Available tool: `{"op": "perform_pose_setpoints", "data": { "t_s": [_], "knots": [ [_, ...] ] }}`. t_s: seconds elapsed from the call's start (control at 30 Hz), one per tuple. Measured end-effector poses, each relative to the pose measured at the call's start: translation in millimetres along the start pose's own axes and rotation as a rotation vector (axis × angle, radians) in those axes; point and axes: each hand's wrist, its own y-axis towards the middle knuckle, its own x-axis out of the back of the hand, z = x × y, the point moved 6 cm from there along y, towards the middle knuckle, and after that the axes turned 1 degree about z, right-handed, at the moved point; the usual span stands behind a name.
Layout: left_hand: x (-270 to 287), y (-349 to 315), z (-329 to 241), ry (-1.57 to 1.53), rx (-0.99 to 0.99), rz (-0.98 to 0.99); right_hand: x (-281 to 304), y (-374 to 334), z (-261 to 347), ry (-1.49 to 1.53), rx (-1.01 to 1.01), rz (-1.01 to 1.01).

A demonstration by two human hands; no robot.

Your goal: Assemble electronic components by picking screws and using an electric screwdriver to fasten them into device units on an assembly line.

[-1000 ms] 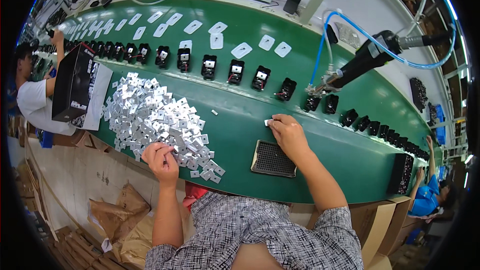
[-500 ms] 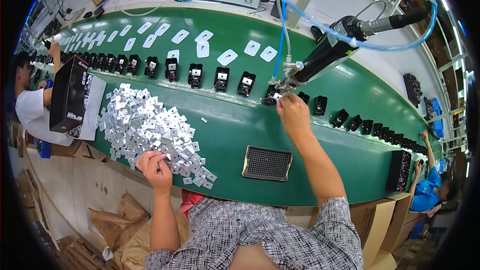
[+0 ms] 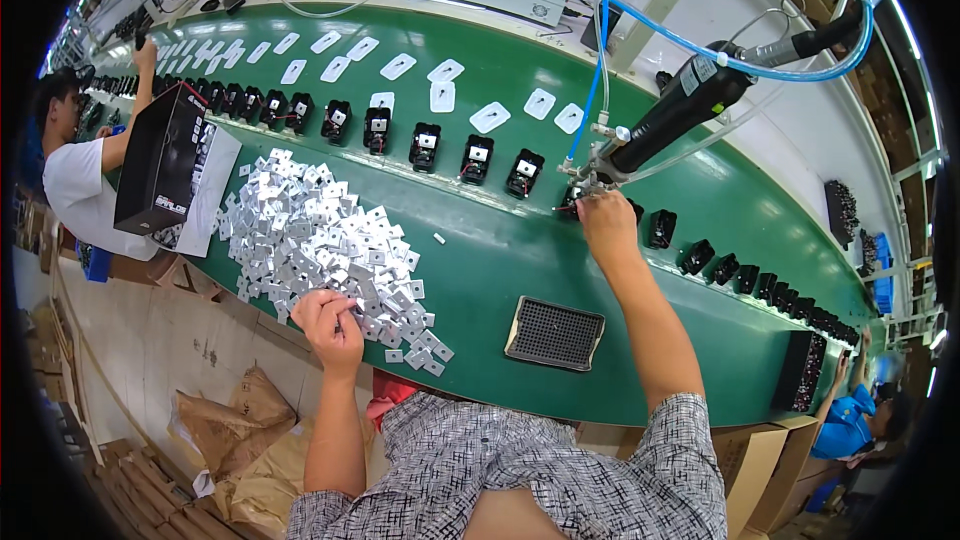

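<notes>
My left hand (image 3: pixel 330 325) is closed at the near edge of a heap of small silver metal plates (image 3: pixel 310 225), each with a hole. What its curled fingers hold, if anything, is hidden. My right hand (image 3: pixel 608 225) is closed under the tip of a hanging black screwdriver (image 3: pixel 675 115) fed by a blue hose. Its fingertips meet a small black housing (image 3: pixel 572 202), mostly covered by hand and tool. To its left, more black housings (image 3: pixel 525 173) stand in a row, the nearest ones with a silver plate inside.
A black grid tray (image 3: pixel 555 333) lies on the green table (image 3: pixel 470 340). White flat pieces (image 3: pixel 490 118) lie behind the row. Housings (image 3: pixel 697 257) continue rightward. A black carton (image 3: pixel 160 160) stands left beside a co-worker (image 3: pixel 85 180); another co-worker (image 3: pixel 848 420) is at far right.
The whole view has shifted, so the table scene sits farther right. My right hand stays at the screwdriver tip and my left hand at the heap, its fingers slightly changed.
</notes>
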Motion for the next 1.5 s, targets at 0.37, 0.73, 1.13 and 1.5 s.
{"op": "perform_pose_setpoints", "data": {
  "t_s": [0.37, 0.73, 1.13, 1.5],
  "knots": [
    [0.9, -5.1, 11.8, 0.002, 0.015, -0.013, 29.6, -51.4, 9.8, 0.034, -0.067, -0.001],
    [-1.1, -3.9, 12.3, -0.036, 0.007, -0.025, 32.3, -147.5, 207.2, 0.645, 0.332, 0.155],
    [3.9, -9.5, 14.0, -0.086, 0.004, -0.059, 31.4, -166.8, 193.5, 0.5, 0.248, 0.082],
    [4.7, -6.5, 8.4, -0.072, -0.003, -0.038, 41.0, -173.0, 190.2, 0.459, 0.415, -0.001]
  ]
}}
